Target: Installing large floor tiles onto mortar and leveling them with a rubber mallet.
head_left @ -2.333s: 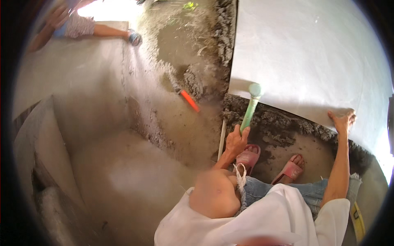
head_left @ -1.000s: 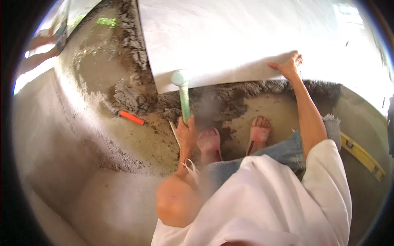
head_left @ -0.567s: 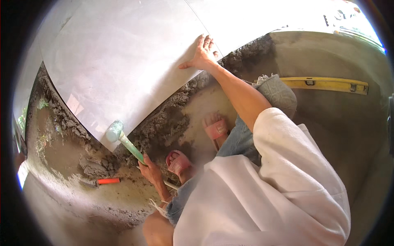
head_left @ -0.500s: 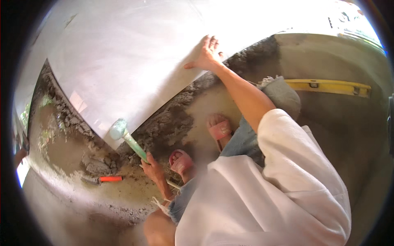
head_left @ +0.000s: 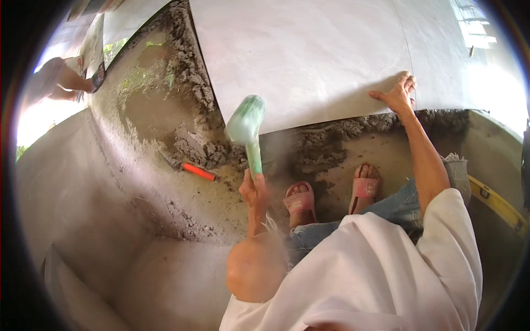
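My left hand grips the handle of a pale green mallet, whose motion-blurred head hangs at the near left corner of a large pale tile. My right hand rests with fingers spread on the tile's near edge, beside a seam with the tile to its right. Grey mortar shows along the tile's near and left edges. An orange-handled tool, probably a trowel, lies on the mortar-spattered surface left of the mallet.
My pink-sandaled feet stand below the tile. A yellow spirit level lies at the right. A bare cement ledge curves along the left. Another person's limbs show at the upper left, against bright daylight and another pale panel.
The view has swung back, so the tile appears higher and rightward than half a second ago. The mallet head is now blurred by motion; both hands keep their holds.
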`<state>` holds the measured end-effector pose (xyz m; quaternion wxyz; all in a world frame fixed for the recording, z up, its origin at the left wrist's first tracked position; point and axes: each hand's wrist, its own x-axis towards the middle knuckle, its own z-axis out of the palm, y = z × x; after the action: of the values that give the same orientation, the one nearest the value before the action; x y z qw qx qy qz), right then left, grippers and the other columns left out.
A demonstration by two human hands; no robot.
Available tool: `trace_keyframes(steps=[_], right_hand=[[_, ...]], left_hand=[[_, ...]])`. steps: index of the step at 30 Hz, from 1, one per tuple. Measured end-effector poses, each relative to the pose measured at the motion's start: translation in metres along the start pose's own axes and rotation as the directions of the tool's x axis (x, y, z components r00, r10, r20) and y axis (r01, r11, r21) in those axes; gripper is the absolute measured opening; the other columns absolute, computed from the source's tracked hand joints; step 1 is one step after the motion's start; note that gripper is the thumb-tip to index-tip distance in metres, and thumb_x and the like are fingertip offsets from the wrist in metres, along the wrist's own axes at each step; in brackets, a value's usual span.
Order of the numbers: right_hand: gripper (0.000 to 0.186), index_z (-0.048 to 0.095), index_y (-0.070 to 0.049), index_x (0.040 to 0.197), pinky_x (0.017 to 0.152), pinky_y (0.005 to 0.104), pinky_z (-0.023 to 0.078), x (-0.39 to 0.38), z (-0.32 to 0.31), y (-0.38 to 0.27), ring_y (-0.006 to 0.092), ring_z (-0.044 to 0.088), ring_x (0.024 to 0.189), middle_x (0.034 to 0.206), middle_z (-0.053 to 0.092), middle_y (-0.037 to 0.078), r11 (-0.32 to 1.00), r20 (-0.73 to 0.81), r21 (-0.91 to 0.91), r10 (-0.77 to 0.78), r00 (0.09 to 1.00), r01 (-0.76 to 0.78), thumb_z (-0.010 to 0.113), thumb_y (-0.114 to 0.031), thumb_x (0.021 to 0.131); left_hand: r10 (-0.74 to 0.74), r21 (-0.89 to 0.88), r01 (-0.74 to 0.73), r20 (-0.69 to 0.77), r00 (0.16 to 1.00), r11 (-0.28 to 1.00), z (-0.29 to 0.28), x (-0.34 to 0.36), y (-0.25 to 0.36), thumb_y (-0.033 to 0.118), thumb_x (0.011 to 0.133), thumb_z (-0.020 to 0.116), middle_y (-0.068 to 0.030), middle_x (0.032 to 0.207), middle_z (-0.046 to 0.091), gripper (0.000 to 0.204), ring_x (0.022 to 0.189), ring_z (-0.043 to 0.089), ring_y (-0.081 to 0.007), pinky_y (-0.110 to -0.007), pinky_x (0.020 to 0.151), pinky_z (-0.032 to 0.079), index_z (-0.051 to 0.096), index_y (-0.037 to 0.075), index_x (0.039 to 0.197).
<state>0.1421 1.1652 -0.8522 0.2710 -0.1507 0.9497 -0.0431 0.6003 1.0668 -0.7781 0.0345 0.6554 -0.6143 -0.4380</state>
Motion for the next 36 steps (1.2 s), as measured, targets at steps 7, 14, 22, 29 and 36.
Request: trace_keyframes(steps=[7, 14, 22, 29, 36], right_hand=[[0.140, 0.002, 0.007, 0.150, 0.116, 0.0543, 0.014, 0.010, 0.012, 0.007, 0.0434, -0.003, 0.146, 0.156, 0.000, 0.031, 0.978, -0.037, -0.203, -0.048, 0.998, 0.039, 0.086, -0.058, 0.058], [0.143, -0.003, 0.003, 0.151, 0.116, 0.0592, 0.016, 0.025, 0.023, 0.020, 0.0399, -0.001, 0.148, 0.158, -0.003, 0.028, 0.987, -0.003, -0.158, 0.004, 1.000, -0.004, 0.085, -0.061, 0.058], [0.144, 0.000, 0.005, 0.151, 0.117, 0.0560, 0.012, 0.044, 0.036, 0.040, 0.0464, -0.001, 0.145, 0.156, -0.002, 0.033, 0.985, -0.083, -0.155, -0.089, 0.993, 0.075, 0.085, -0.062, 0.056], [0.146, 0.001, 0.006, 0.150, 0.117, 0.0555, 0.012, 0.049, 0.038, 0.046, 0.0468, -0.002, 0.145, 0.155, -0.001, 0.034, 0.982, -0.081, -0.185, -0.052, 0.995, 0.036, 0.085, -0.065, 0.054], [0.144, 0.002, 0.008, 0.149, 0.118, 0.0528, 0.012, 0.039, 0.034, 0.038, 0.0480, 0.003, 0.145, 0.154, 0.003, 0.036, 0.983, -0.097, -0.150, -0.121, 0.988, 0.106, 0.086, -0.061, 0.055]], left_hand=[[0.362, -0.553, -0.455, -0.276, 0.890, 0.698, 0.001, -0.004, -0.008, 0.053, 0.096, 0.048, -0.0076, 0.081, 0.062, 0.051, 0.068, 0.057, -0.0208, -0.033, 0.063, 0.047, 0.061, 0.004, 0.090], [-0.086, 0.160, 0.074, 0.070, 0.994, 0.984, 0.025, 0.015, 0.004, 0.060, 0.094, 0.043, -0.0268, 0.077, 0.063, 0.062, 0.078, 0.061, -0.0481, -0.054, 0.071, 0.047, 0.058, 0.000, 0.095], [-0.171, 0.041, 0.168, 0.093, 0.981, 0.985, 0.019, 0.012, 0.016, 0.061, 0.093, 0.044, -0.0246, 0.077, 0.065, 0.064, 0.081, 0.063, -0.0460, -0.052, 0.071, 0.047, 0.061, 0.000, 0.098], [-0.200, 0.042, 0.196, 0.109, 0.974, 0.980, 0.027, 0.016, 0.006, 0.061, 0.093, 0.045, -0.0252, 0.078, 0.065, 0.064, 0.081, 0.063, -0.0470, -0.051, 0.071, 0.047, 0.062, 0.000, 0.096], [-0.199, -0.008, 0.201, 0.095, 0.975, 0.980, 0.027, 0.016, 0.007, 0.062, 0.093, 0.045, -0.0279, 0.082, 0.065, 0.066, 0.084, 0.061, -0.0488, -0.052, 0.072, 0.048, 0.062, -0.001, 0.094]])
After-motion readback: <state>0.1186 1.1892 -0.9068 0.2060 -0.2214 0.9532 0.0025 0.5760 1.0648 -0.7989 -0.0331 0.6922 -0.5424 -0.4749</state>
